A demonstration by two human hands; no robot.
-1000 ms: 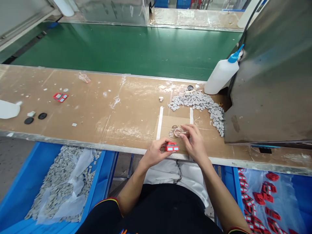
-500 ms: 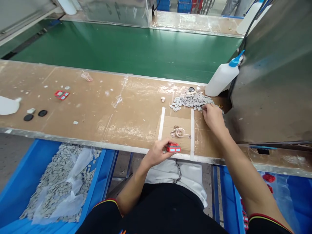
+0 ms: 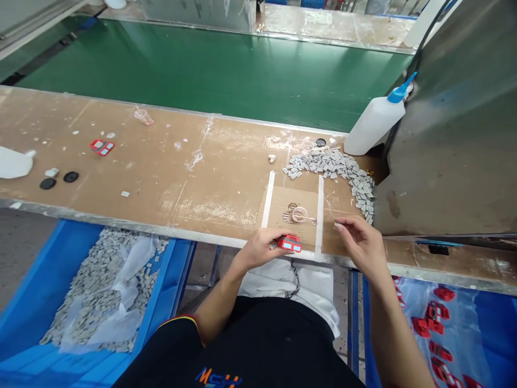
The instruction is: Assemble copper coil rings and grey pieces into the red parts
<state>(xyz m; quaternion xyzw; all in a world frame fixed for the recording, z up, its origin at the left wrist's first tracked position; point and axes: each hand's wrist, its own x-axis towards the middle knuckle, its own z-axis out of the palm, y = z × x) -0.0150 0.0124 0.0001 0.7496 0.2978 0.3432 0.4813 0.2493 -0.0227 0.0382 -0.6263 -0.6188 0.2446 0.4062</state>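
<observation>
My left hand (image 3: 255, 250) is closed on a red toy vehicle part (image 3: 290, 243) with pale blue windows, just above the table's front edge. To the right, my right hand (image 3: 363, 245) hangs over the table, thumb and forefinger pinching a small grey tile (image 3: 336, 225), mostly covered by the fingertips. Beyond it, loose grey tiles (image 3: 323, 160) lie heaped in a curve. Between the hands and the heap, a small clear cup (image 3: 299, 214) with a thin stick across it rests on a cardboard sheet (image 3: 305, 195) edged by white strips.
A white bottle (image 3: 371, 126) with a blue nozzle leans near a metal cabinet (image 3: 452, 134). Another red part (image 3: 102, 146) lies far left. Blue bins flank me: grey tiles (image 3: 97, 291) fill the left one, red parts (image 3: 440, 350) the right. A green belt (image 3: 202, 73) runs behind.
My right hand has drawn back from the tile heap toward me, a small tile in its fingertips. The left hand keeps its hold on the red part, and the view has shifted slightly.
</observation>
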